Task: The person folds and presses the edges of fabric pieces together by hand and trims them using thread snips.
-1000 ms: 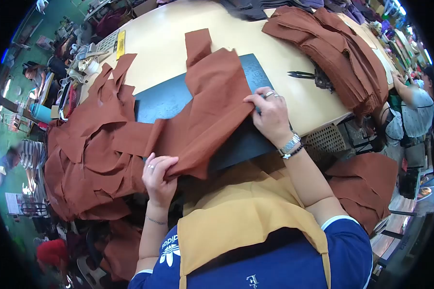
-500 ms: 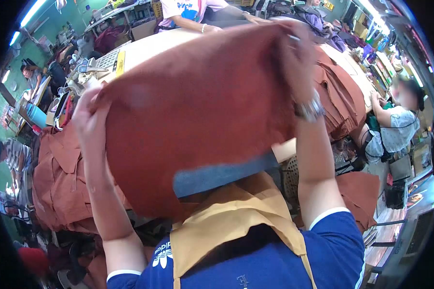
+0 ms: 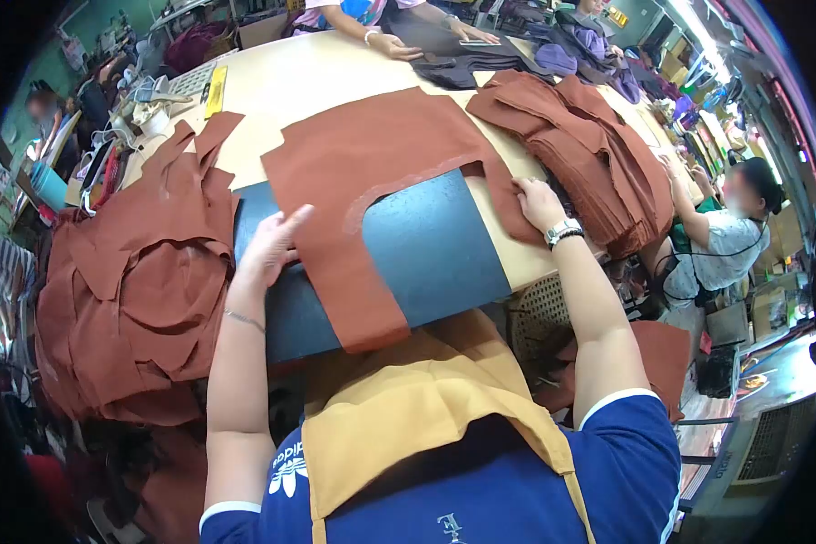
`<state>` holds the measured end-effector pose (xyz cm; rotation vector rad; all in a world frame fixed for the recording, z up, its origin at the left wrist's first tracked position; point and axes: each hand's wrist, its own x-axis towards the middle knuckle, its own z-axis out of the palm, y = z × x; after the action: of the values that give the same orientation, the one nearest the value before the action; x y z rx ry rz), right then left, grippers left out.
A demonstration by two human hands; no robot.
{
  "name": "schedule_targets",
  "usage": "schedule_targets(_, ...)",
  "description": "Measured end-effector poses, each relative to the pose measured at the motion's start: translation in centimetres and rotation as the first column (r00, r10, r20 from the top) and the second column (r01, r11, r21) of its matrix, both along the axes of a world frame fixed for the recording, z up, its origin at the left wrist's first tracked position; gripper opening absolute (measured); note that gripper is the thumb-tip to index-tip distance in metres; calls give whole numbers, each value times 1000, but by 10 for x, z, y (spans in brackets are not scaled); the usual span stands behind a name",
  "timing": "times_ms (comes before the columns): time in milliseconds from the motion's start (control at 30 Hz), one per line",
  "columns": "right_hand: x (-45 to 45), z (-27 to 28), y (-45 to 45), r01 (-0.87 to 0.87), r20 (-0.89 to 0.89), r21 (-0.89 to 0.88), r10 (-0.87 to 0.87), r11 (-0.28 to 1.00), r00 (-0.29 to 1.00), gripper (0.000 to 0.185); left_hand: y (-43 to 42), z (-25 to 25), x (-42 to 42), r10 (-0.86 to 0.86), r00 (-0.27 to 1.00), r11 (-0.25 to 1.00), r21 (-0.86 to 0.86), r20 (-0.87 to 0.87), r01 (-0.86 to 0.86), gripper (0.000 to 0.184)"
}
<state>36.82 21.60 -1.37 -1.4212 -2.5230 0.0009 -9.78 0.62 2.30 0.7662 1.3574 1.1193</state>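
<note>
Brown fabric panel (image 3: 381,145) lay across dark board (image 3: 444,254)
Left hand (image 3: 274,245) was open beside panel's left edge, right hand (image 3: 540,205) pinched its right strip (image 3: 508,208); flatness needed light, even tension

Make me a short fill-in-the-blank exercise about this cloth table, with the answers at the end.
1. The brown cloth panel and the dark board overlap; the one underneath is the ____.
2. The wearer's hand nearer the heap of brown pieces is the ____ one.
3. The silver watch is on the wearer's ____ wrist.
4. Under the yellow apron, the shirt is mainly ____.

Missing words: board; left; right; blue.
</note>
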Motion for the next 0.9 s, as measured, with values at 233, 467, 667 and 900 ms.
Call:
schedule_targets(233,0,0,2,412,-26,-25,-412,911,911,43,25,-21,40,109,993,986,123,54,-115,46)
schedule_targets(467,33,-4,21,519,-577,-412,-655,749,488,70,20,-29,25,176,935,974,84,309,-211,32)
schedule_targets(667,18,41,-16,420,-747,193,-144,887,649,28,14,-8,31,63,977,989,120,203,-89,48)
schedule_targets(900,-69,110,-73,81,-952,-250,-260,965,163,24,17,-9,28,-30,974,992,127,226,1,28)
